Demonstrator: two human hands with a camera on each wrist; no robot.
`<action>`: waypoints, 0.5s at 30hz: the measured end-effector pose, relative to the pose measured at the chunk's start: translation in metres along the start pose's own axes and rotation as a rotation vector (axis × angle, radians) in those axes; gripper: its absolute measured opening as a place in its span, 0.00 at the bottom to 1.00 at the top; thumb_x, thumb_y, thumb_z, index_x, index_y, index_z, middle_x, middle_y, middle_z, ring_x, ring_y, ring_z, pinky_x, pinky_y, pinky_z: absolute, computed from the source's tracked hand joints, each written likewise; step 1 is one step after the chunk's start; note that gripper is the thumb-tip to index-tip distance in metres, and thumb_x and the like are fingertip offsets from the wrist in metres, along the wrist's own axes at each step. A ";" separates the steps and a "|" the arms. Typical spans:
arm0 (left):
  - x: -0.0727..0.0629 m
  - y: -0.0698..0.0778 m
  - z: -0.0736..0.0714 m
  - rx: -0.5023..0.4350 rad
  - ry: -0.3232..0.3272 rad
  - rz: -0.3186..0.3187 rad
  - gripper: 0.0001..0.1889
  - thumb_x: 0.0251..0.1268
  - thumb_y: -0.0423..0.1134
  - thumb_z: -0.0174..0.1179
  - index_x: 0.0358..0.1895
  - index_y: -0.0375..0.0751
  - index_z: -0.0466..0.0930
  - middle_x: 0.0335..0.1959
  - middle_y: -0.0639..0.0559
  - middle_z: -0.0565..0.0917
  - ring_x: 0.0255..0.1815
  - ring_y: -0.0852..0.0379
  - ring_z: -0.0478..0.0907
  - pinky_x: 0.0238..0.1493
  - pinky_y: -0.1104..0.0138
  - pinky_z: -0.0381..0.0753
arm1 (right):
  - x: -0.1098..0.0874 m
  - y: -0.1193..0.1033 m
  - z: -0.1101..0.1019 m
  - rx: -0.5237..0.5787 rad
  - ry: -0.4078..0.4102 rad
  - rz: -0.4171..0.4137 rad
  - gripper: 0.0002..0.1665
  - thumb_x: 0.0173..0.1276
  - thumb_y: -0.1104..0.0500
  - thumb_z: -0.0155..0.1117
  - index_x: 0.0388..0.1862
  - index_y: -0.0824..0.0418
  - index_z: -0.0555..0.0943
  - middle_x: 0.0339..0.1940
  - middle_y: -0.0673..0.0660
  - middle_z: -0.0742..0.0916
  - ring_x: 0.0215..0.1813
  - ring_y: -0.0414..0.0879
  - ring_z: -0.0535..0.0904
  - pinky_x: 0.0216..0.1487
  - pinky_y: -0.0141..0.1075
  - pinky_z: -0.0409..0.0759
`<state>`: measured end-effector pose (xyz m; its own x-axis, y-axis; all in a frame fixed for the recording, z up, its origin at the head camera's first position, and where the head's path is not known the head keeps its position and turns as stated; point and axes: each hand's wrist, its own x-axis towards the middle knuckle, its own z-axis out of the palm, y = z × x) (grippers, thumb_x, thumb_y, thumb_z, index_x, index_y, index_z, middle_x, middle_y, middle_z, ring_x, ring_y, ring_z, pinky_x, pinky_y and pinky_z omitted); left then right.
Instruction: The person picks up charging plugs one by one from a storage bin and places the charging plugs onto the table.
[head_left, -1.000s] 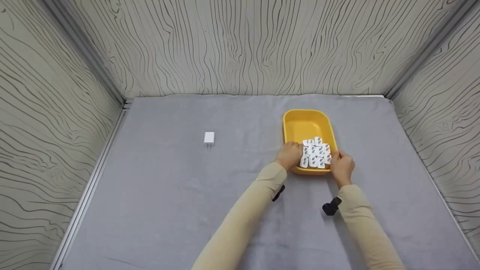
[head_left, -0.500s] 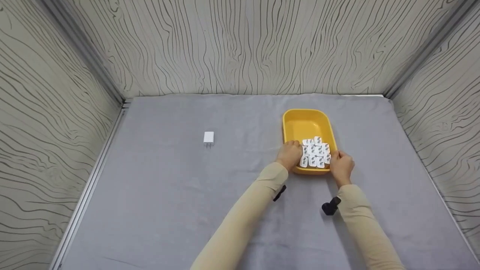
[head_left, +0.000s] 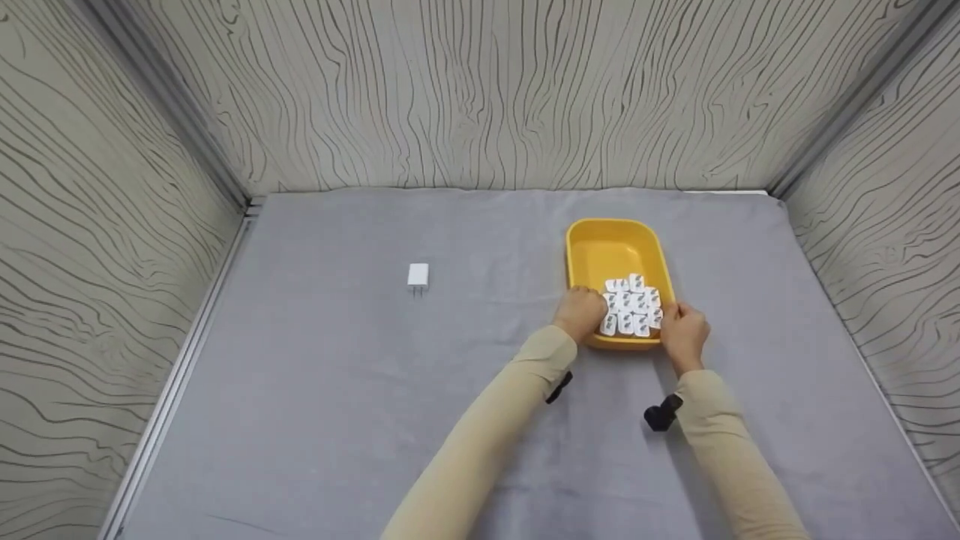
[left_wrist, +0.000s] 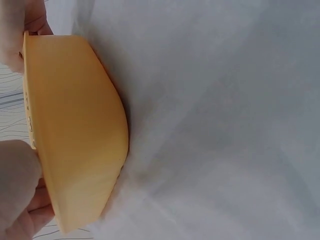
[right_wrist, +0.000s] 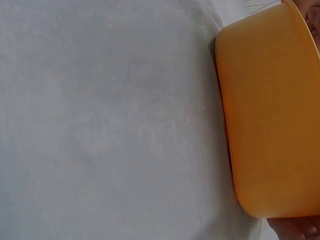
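A yellow plastic bin (head_left: 611,251) stands on the grey cloth, right of centre in the head view. Several small white packs with dark print (head_left: 626,304) lie in its near half. My left hand (head_left: 580,313) grips the left rim, its thumb side hidden from above. On the opposite side my right hand (head_left: 685,336) holds the right rim. In the left wrist view, fingers (left_wrist: 40,205) curl under the rim of the bin (left_wrist: 80,130). Only fingertips (right_wrist: 295,229) of the right hand show below the bin (right_wrist: 275,120) in the right wrist view.
A white plug-in charger (head_left: 418,276) lies on the grey cloth (head_left: 337,390), well left of the bin, its prongs facing the near side. Wood-patterned panels (head_left: 480,97) enclose the back and both sides. Metal rails (head_left: 172,382) edge the table.
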<state>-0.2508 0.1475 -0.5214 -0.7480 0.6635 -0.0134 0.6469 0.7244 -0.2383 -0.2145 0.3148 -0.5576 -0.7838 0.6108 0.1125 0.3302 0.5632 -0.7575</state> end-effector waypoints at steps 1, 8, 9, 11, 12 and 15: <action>0.000 0.000 0.000 -0.002 0.004 0.005 0.14 0.69 0.35 0.49 0.45 0.52 0.85 0.42 0.59 0.88 0.45 0.63 0.83 0.50 0.71 0.80 | 0.000 0.000 0.000 0.002 -0.001 0.007 0.21 0.67 0.63 0.46 0.12 0.59 0.65 0.14 0.49 0.67 0.24 0.46 0.62 0.25 0.33 0.57; -0.001 -0.001 -0.001 -0.024 -0.003 0.018 0.14 0.68 0.35 0.50 0.45 0.53 0.85 0.43 0.60 0.88 0.46 0.63 0.83 0.50 0.72 0.79 | -0.001 -0.001 0.000 0.010 0.003 0.022 0.20 0.67 0.63 0.47 0.13 0.60 0.67 0.16 0.52 0.71 0.26 0.48 0.65 0.26 0.33 0.60; -0.001 -0.001 -0.001 -0.028 -0.009 0.021 0.14 0.68 0.35 0.50 0.45 0.53 0.85 0.43 0.59 0.88 0.46 0.62 0.83 0.51 0.71 0.79 | -0.001 -0.001 0.000 0.012 0.000 0.025 0.20 0.67 0.63 0.47 0.13 0.60 0.68 0.16 0.52 0.71 0.26 0.48 0.65 0.27 0.33 0.60; -0.001 -0.002 -0.002 -0.036 -0.021 0.026 0.14 0.68 0.35 0.51 0.45 0.53 0.85 0.43 0.59 0.88 0.46 0.62 0.83 0.51 0.71 0.79 | 0.000 -0.001 0.000 0.011 -0.002 0.030 0.20 0.67 0.63 0.47 0.13 0.61 0.69 0.16 0.53 0.72 0.26 0.49 0.66 0.27 0.33 0.60; -0.001 -0.003 -0.003 -0.040 -0.025 0.028 0.13 0.67 0.35 0.51 0.45 0.53 0.86 0.43 0.59 0.88 0.46 0.62 0.83 0.51 0.71 0.79 | 0.000 -0.001 0.000 0.010 -0.003 0.035 0.20 0.67 0.63 0.47 0.13 0.61 0.69 0.16 0.53 0.72 0.27 0.49 0.66 0.27 0.33 0.61; -0.001 -0.004 -0.004 -0.043 -0.031 0.037 0.13 0.67 0.35 0.52 0.44 0.52 0.86 0.43 0.59 0.88 0.46 0.61 0.84 0.51 0.70 0.80 | 0.000 -0.001 0.000 0.009 -0.004 0.037 0.21 0.67 0.63 0.47 0.13 0.61 0.69 0.16 0.53 0.72 0.27 0.50 0.67 0.27 0.33 0.61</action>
<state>-0.2521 0.1448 -0.5165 -0.7271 0.6846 -0.0514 0.6796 0.7072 -0.1947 -0.2154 0.3140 -0.5568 -0.7731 0.6290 0.0817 0.3546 0.5354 -0.7666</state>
